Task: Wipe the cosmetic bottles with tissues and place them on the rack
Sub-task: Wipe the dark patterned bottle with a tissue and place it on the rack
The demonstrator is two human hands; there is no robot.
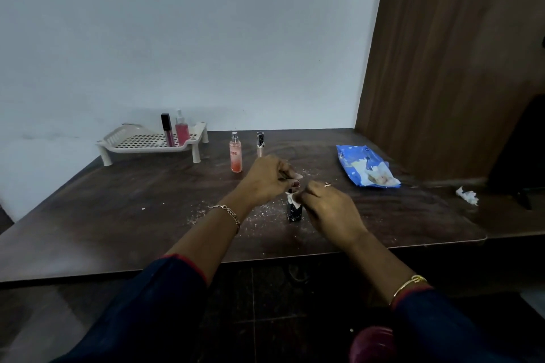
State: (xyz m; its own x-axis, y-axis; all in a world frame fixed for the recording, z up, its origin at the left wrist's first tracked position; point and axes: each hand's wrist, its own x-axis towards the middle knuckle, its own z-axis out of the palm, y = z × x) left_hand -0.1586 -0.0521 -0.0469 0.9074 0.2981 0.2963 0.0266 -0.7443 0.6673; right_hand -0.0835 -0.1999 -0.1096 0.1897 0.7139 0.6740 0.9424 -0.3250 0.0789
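Sleeves [141, 312] of dark blue fill the near edge, with both forearms reaching over the dark wooden table [118, 215]. The right hand [327, 209] pinches a scrap of white tissue [292, 198] in curled fingers against the top of a small dark bottle [295, 212], which stands upright among white crumbs. The left hand [265, 178] hovers just beside it with fingers curled; whether they grip anything cannot be told. Beyond stand a peach spray bottle [236, 156] and a black-capped tube [260, 143], and a blue wipes pack [365, 169] lies to the right. Farthest, by the wall, the white rack [132, 146] holds a lip gloss [167, 130] and a pink spray bottle [182, 131].
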